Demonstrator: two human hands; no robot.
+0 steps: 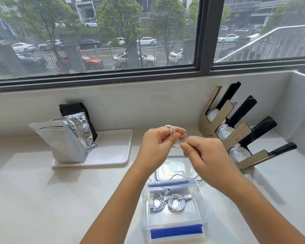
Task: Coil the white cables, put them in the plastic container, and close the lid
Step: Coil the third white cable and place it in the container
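In the head view, both hands are raised above the pale counter (33,191), close together and just in front of the window ledge; the left hand (155,147) has its fingers curled round a small coil of white cable (171,129), the loops wound over the fingertips and the thumb pressed against them; the right hand (203,154) sits just beside it, fingers bent, its thumb and forefinger pinching the loose end of that same cable, which runs as a short strand between the two hands.

Below the hands, a clear plastic container (205,206) with blue latches stands open on the counter; inside it lie two coiled cables (167,202) side by side, touching, their plugs pointing toward the back of the box; the container's lid (176,169) lies flat on the counter just behind it, and a thin white strand (178,175) trails across the lid.

To the left, well apart from the container, a white tray (113,152) holds a silver foil pouch (63,140) standing upright, a second crumpled foil pouch behind it, and a black pouch (74,110) at the rear; to the right, a row of cardboard sleeves with black handles (243,110) leans against the wall; above the counter, a dark-framed window (205,41) looks out on parked cars and trees.
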